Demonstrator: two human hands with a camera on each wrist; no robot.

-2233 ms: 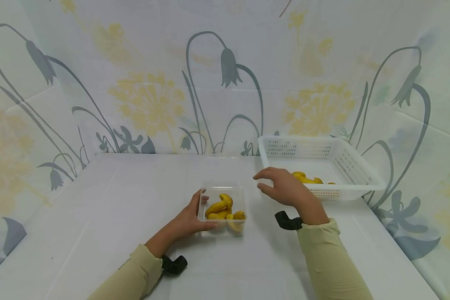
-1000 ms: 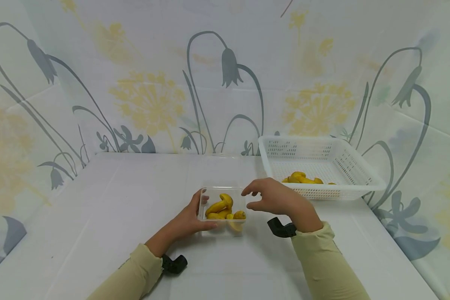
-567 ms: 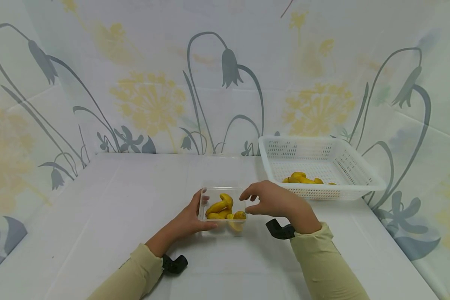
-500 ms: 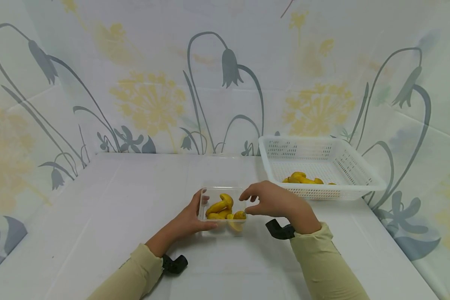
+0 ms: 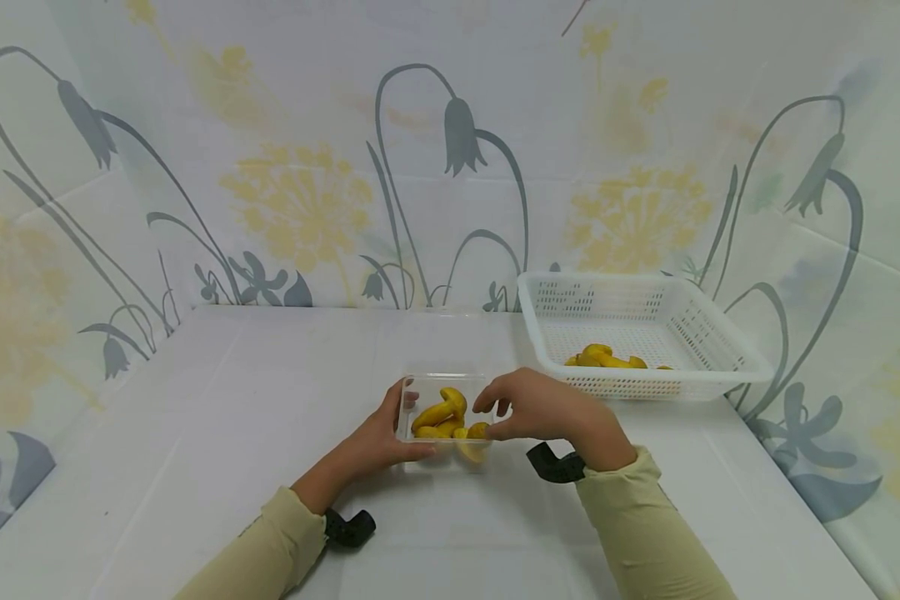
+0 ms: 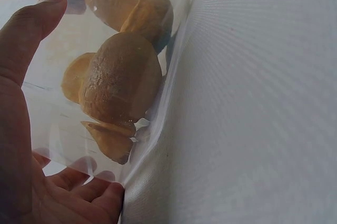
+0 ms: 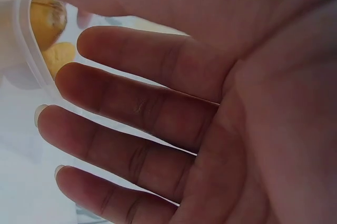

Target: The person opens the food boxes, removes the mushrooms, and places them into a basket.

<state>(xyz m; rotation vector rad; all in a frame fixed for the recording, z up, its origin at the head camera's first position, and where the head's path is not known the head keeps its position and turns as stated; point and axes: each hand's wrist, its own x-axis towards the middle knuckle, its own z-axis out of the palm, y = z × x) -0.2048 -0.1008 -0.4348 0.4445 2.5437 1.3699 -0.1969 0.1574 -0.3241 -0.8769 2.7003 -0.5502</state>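
A clear plastic box [image 5: 429, 388] holding several yellow mushrooms [image 5: 450, 403] is at the middle of the table. My left hand [image 5: 378, 435] grips its left side; in the left wrist view the thumb and fingers wrap the clear wall [image 6: 50, 142] around a brown-looking mushroom [image 6: 124, 77]. My right hand [image 5: 540, 408] hovers at the box's right rim, its thumb tip overlapping the mushroom at the right end. In the right wrist view the right hand's fingers [image 7: 142, 108] are extended with nothing between them, beside the box rim [image 7: 25, 37] and a yellow mushroom [image 7: 48, 20].
A white perforated basket [image 5: 637, 298] stands at the back right, with more yellow mushrooms [image 5: 600, 357] near its front wall. White cloth covers the table [image 5: 255, 383], and a flower-patterned curtain [image 5: 307, 125] rises behind it.
My right hand has moved left and toward me, from beside the basket to the box's right rim, its thumb now over the rightmost mushroom. My left hand and the box have stayed in place.
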